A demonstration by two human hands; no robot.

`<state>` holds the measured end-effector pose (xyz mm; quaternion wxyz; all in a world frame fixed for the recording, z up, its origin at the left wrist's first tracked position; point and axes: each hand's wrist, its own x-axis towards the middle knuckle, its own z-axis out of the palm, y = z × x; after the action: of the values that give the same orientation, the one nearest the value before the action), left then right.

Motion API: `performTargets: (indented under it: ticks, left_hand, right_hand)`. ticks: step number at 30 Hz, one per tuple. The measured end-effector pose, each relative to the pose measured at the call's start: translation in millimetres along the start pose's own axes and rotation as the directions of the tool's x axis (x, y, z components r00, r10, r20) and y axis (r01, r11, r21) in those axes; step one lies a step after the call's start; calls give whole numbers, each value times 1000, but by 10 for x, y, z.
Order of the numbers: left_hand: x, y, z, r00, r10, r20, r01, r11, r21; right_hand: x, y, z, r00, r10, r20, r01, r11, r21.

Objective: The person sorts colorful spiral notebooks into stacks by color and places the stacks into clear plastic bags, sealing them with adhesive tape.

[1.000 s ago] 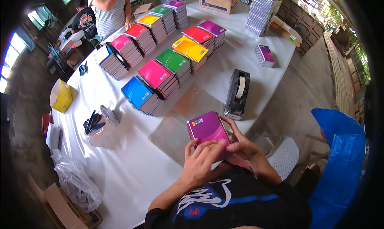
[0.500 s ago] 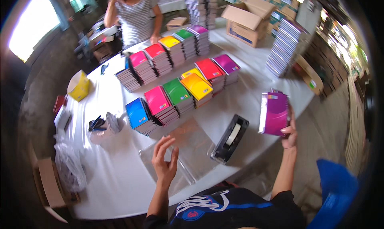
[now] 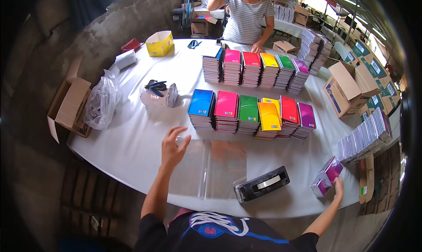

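My right hand (image 3: 338, 189) grips a wrapped-looking bundle of purple notebooks (image 3: 323, 181) from its near side, at the table's right edge. Whether the bundle rests on the table I cannot tell. Raised over the near side of the table, my left hand (image 3: 172, 147) is open and holds nothing. Beside and below it lie clear plastic bags (image 3: 224, 168), flat on the white table. A black tape dispenser (image 3: 263, 184) stands between the bags and the purple bundle. Spiral notebooks in blue (image 3: 201, 103), pink, green, yellow, red and purple stand in two rows of stacks.
A tall stack of notebooks (image 3: 365, 136) leans at the right, near an open carton (image 3: 351, 87). Across the table stands a person in a striped shirt (image 3: 248, 21). Leftward are a yellow box (image 3: 160, 44), pliers-like tools (image 3: 156, 87), a crumpled plastic bag (image 3: 103, 100) and a carton (image 3: 72, 104).
My view has turned, so the table appears shifted. My right hand has carried the purple bundle outward to the right, near the tall stack. My left hand stays open above the bags.
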<state>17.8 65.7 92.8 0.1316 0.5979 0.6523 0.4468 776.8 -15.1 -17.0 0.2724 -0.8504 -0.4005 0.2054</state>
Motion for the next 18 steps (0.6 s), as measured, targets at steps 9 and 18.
performTargets:
  ticks: [9, 18]
  left_hand:
    - [1552, -813, 805, 908, -399, 126, 380, 912, 153]
    - [1661, -1320, 1130, 948, -185, 261, 232, 959, -162]
  right_hand:
    - [-1073, -2590, 662, 880, -449, 157, 402, 879, 257]
    - [-2140, -5275, 3180, 747, -561, 357, 621, 781, -72]
